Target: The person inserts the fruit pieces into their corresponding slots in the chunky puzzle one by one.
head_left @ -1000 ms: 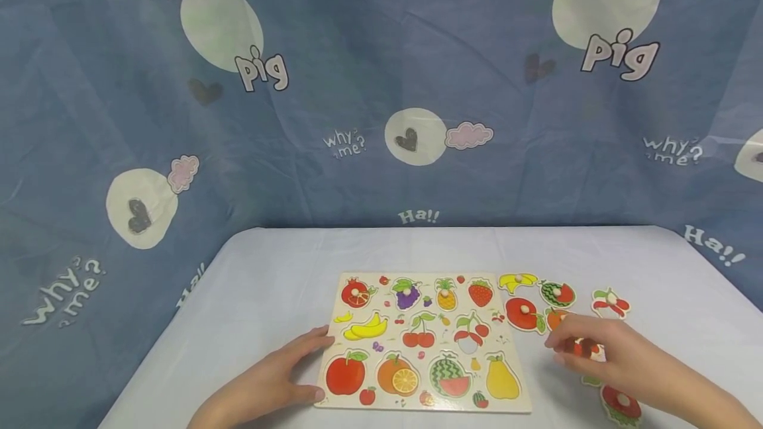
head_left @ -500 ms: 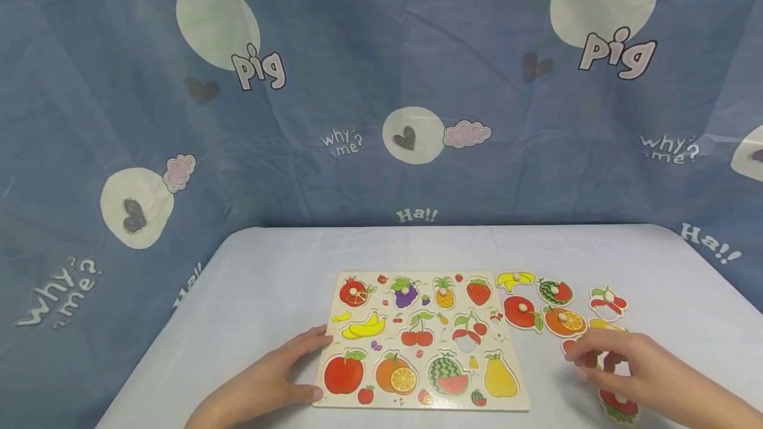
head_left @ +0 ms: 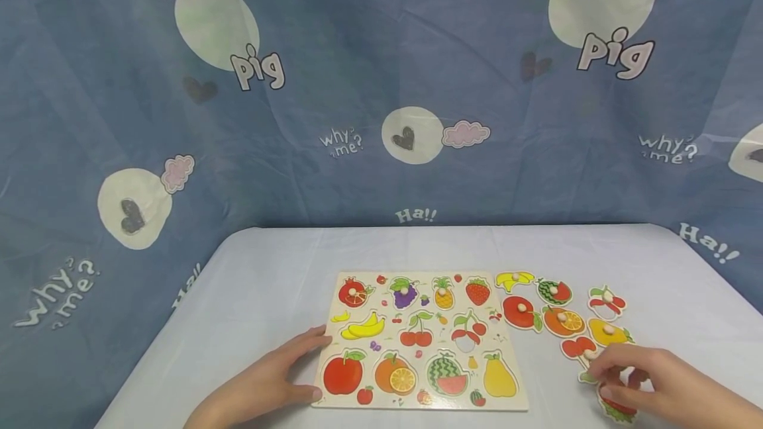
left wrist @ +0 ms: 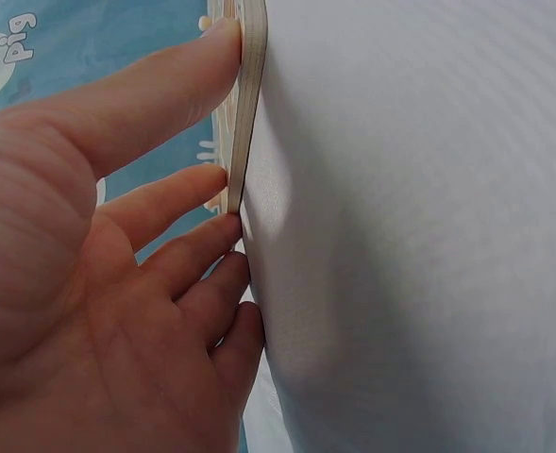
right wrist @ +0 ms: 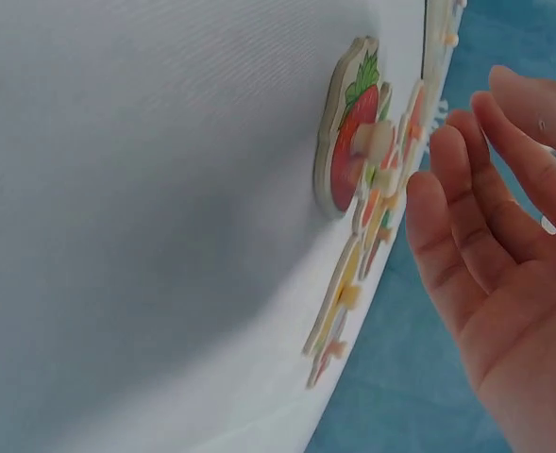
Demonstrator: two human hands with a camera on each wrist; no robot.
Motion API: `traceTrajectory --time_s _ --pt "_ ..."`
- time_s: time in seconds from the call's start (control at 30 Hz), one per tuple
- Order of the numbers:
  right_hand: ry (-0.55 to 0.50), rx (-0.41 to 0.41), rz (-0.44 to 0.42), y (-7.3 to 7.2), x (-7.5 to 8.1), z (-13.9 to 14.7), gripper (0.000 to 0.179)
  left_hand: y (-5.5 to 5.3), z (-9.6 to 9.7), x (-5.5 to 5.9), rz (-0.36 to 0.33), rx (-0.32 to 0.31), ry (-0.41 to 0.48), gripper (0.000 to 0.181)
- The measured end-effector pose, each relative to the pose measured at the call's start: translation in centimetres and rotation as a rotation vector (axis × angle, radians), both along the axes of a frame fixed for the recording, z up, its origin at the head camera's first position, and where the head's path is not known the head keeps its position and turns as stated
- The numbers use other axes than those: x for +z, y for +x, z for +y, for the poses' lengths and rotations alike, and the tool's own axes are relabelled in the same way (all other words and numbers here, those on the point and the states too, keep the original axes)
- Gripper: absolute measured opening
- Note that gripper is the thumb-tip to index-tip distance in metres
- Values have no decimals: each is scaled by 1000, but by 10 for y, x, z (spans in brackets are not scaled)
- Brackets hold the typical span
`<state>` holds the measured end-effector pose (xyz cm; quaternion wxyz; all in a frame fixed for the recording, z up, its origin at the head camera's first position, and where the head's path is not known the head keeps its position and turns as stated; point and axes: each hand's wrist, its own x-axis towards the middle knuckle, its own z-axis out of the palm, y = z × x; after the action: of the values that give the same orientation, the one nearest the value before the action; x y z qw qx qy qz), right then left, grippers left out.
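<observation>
My left hand (head_left: 262, 376) rests at the left edge of a wooden fruit puzzle board (head_left: 503, 349), its straight fingers and thumb touching the side. In the left wrist view, the thumb lies near the top of the board's edge (left wrist: 249, 123). My right hand (head_left: 652, 376) hovers over a strawberry puzzle piece (head_left: 618, 410), partly covering it in the head view. Its fingers are loosely bent and hold nothing. In the right wrist view, a gap separates them from the strawberry's wooden knob (right wrist: 377, 142).
Right of the board lie more knobbed pieces: bananas (head_left: 509, 281), watermelon (head_left: 550, 293), apple (head_left: 515, 313), orange (head_left: 563, 321), pear (head_left: 616, 335) and cherries (head_left: 575, 348). Knobbed grapes (head_left: 405, 296) and pineapple (head_left: 442, 298) sit in the board. A blue printed cloth (head_left: 322, 190) hangs behind the table.
My right hand has moved right and toward me, from over the orange and cherry pieces to the strawberry piece, uncovering the orange and pear. My left hand stays at the board.
</observation>
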<state>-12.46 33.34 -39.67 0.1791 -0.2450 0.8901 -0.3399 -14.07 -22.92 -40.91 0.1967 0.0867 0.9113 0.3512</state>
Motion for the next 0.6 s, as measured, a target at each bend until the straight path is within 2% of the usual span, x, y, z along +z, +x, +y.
traceTrajectory --time_s 0.23,0.6 --pt "15 5 -18 2 -6 11 14 0 0 -1 1 1 -4 77" --pt "-50 -11 -113 5 -14 21 15 0 1 0 -1 5 -13 79"
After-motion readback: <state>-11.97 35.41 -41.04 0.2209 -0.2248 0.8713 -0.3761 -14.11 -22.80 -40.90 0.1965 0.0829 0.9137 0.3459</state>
